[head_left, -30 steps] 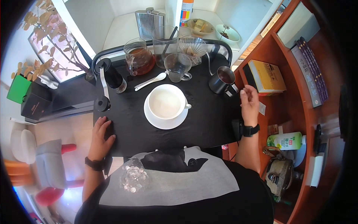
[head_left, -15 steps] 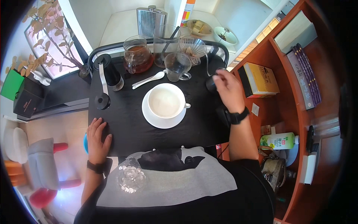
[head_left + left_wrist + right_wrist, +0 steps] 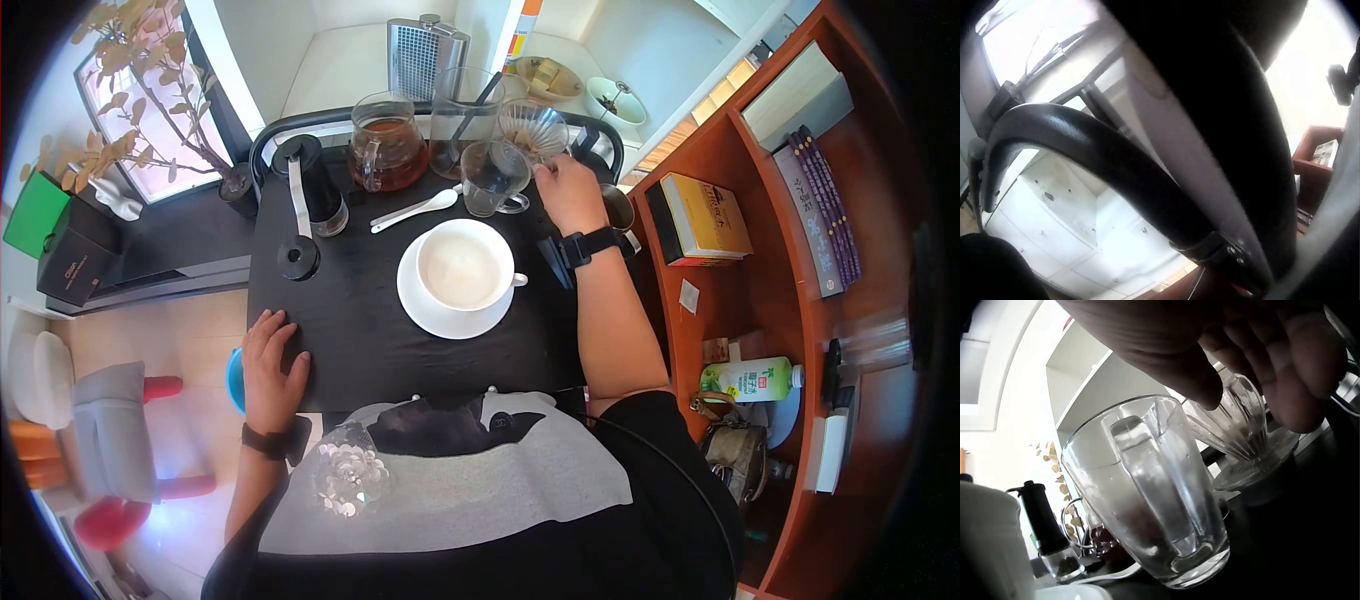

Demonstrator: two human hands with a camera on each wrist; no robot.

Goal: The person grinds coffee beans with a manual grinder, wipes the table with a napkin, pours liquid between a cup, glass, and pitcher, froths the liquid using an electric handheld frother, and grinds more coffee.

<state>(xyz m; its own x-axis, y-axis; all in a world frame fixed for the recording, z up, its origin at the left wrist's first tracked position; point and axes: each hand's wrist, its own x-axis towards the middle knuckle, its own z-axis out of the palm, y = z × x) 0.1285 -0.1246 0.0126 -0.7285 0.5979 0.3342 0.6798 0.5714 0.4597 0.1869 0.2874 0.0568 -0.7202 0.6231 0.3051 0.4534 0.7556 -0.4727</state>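
Glass is now nearest the right hand [image 3: 574,200], which is moving from the metal jug [image 3: 618,208] to the dripper [image 3: 533,126], standing beside the mug [image 3: 497,178]. Its fingers are bending loosely, parted from the thumb; whether they are gripping the dripper, I cannot tell. That hand is partly hiding the jug, while the left hand [image 3: 274,372] is resting straight-fingered at the table [image 3: 350,345] edge, holding nothing.

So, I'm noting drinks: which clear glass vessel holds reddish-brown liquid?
The round glass pot, beside the black grinder; unlike the tall glass and the handled mug, it shows reddish-brown liquid.
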